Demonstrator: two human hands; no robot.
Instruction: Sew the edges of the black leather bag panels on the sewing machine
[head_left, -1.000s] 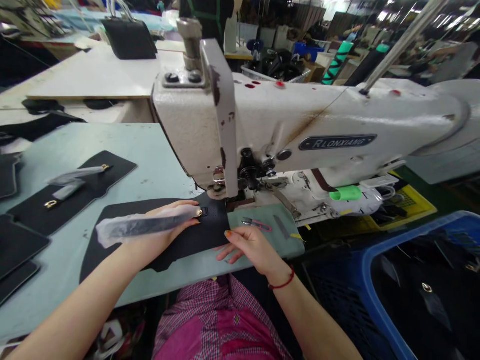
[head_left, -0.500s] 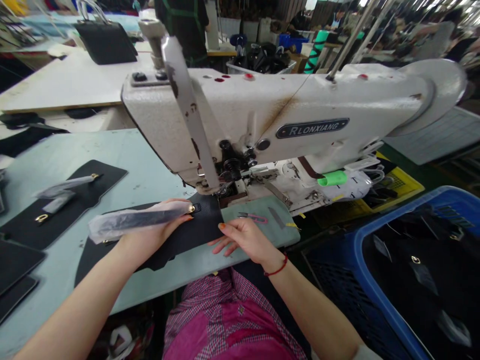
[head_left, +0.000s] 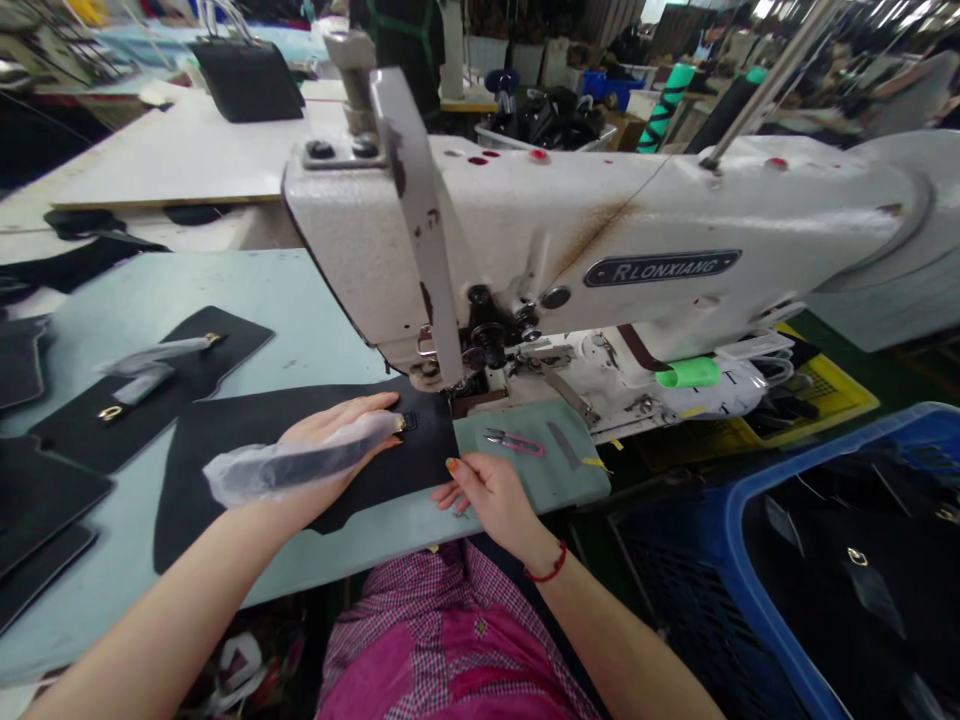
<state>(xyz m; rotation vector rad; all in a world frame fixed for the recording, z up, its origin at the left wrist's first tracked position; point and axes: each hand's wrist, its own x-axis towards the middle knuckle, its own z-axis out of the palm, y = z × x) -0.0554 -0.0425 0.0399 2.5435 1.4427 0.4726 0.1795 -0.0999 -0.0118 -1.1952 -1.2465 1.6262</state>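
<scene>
A black leather panel [head_left: 247, 440] lies on the pale green table under the needle of a white sewing machine [head_left: 570, 250]. My left hand [head_left: 337, 435] lies flat on the panel, fingers stretched toward the needle. A plastic-wrapped strap [head_left: 292, 465] with a gold buckle rests across that hand. My right hand [head_left: 487, 495] touches the panel's near right edge with its fingers curled, close to the table's front edge. Pink thread snips [head_left: 514, 440] lie just beyond it on the machine bed.
More black panels with wrapped straps [head_left: 150, 375] lie at the left. A blue crate [head_left: 847, 560] of black pieces stands at the right, below the table. A black bag [head_left: 247, 80] sits on the white table behind.
The panel has shifted a little under the needle with my left hand on it. My right hand's fingers have curled in at the panel's edge. The view swayed left and back.
</scene>
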